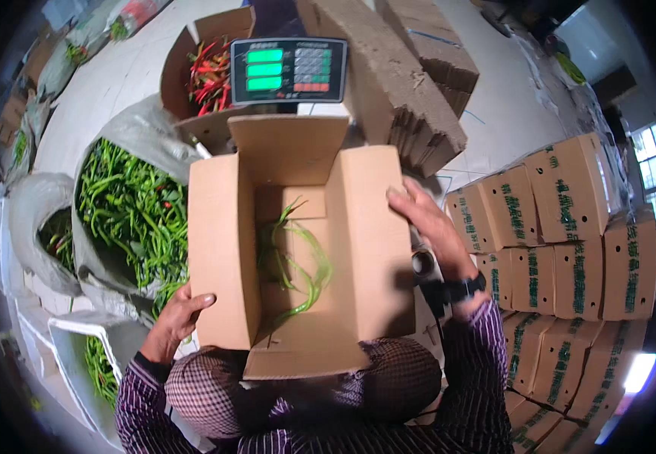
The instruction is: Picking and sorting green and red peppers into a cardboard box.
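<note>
An open cardboard box (299,255) stands in front of me, its four top flaps spread. A few long green chili peppers (311,272) lie on its bottom. My left hand (180,312) grips the left flap, its thumb on top and its fingers hidden underneath. On the right side, my right hand (427,218) holds the outer edge of the right flap. Just beyond the box is a weighing scale's display (288,71) with green lit panels. A large sack (129,127) full of green chili peppers (135,215) stands open to the left of the box.
A carton of red chili peppers (211,74) stands behind the display. Flattened cardboard stacks (396,79) lie beyond to the right. Closed printed cartons (555,227) are piled at the right. Another sack (33,210) and a white foam box (78,363) with green peppers stand at the left.
</note>
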A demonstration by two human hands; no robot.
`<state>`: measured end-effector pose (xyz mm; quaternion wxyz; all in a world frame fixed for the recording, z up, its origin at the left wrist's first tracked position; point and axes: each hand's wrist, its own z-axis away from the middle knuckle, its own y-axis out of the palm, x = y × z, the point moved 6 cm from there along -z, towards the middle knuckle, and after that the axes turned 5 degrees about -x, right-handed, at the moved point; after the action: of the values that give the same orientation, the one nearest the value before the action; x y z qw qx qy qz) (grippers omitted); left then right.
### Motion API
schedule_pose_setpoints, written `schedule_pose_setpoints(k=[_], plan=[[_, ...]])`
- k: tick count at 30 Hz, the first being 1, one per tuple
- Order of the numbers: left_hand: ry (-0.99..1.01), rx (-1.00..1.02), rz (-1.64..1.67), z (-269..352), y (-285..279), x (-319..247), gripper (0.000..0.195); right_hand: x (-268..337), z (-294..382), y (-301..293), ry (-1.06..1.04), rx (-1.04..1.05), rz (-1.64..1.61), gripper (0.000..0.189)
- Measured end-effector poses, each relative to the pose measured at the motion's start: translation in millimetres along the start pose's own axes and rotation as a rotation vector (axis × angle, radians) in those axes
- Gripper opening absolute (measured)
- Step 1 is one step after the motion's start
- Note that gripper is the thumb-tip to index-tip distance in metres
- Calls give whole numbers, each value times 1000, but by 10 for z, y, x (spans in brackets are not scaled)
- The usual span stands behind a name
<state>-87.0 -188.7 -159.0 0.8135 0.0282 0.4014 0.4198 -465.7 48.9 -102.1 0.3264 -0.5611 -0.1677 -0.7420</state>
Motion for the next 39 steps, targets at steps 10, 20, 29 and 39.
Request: schedule_pose_setpoints(k=[10,20,29,39], plan=[[-160,134,-79,-108,194,151,45,-24,70,-43,79,-133,-86,45],[-120,256,-154,52,90,199,36,69,-67,-48,116,-68,-26,48],[43,342,-286,242,28,-18,44,505,286,24,34,-32,-153,53],[-1,327,-297,178,64,49,32,259,223,-32,73,-65,-127,54]])
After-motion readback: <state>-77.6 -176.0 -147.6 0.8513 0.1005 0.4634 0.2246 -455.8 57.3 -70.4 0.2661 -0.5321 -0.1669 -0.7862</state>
